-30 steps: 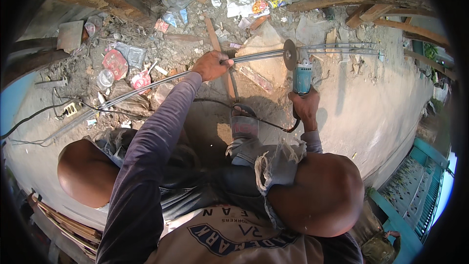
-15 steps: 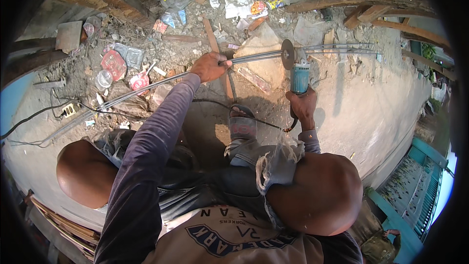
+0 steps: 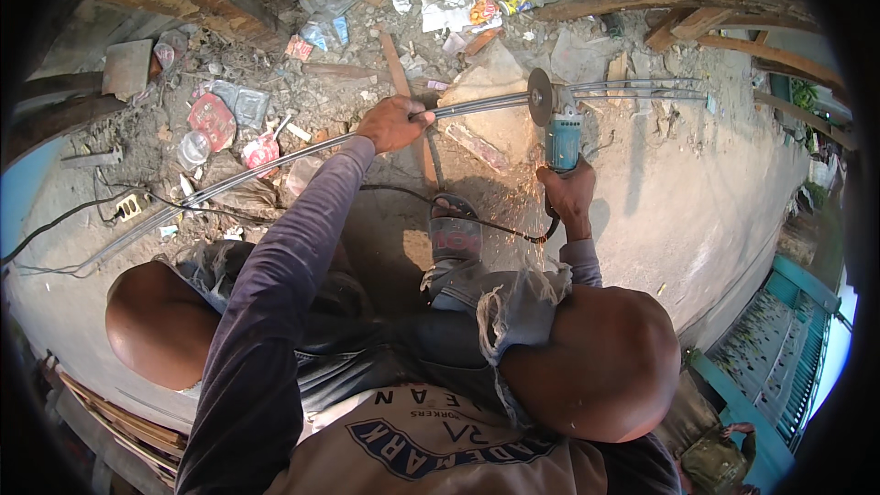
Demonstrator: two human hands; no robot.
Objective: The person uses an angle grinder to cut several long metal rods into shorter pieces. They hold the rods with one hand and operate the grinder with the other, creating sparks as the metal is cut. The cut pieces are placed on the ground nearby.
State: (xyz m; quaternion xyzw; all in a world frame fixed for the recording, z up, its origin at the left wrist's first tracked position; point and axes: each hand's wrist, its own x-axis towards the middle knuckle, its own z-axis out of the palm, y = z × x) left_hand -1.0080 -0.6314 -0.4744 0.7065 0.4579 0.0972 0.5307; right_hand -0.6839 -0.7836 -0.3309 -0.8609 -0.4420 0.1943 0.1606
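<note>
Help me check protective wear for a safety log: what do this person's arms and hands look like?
No glove shows on the left hand or the right hand. The left sleeve is long, wrinkled and muted purple, looking nearly black toward its upper end. The right sleeve is greyish purple at its lower end; much of the rest is hidden.

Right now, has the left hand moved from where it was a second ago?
No, not noticeably: the left hand still grips the metal rods over the wooden strip as before.
</note>
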